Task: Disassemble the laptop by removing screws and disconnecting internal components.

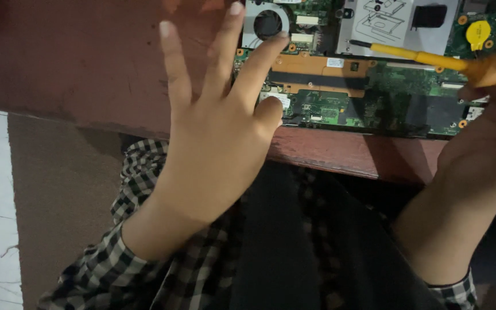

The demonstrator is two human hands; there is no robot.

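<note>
Left hand (213,143) fingers spread wide, index tip by the fan (269,23), thumb on the green circuit board (374,97) at table (87,63) edge. Right hand (483,155) curled round yellow screwdriver (431,57), tip over the board.

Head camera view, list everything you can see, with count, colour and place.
circuit board: one, green, on the table, top right
cooling fan: one, black in pale housing, top centre
copper heat pipe: one, orange-brown, across the board
coin cell: one, yellow, top right
table: one, reddish-brown, upper half
screwdriver: one, yellow, over the board
left hand: open, fingers spread, at the board's left edge
right hand: grip on the screwdriver
</note>
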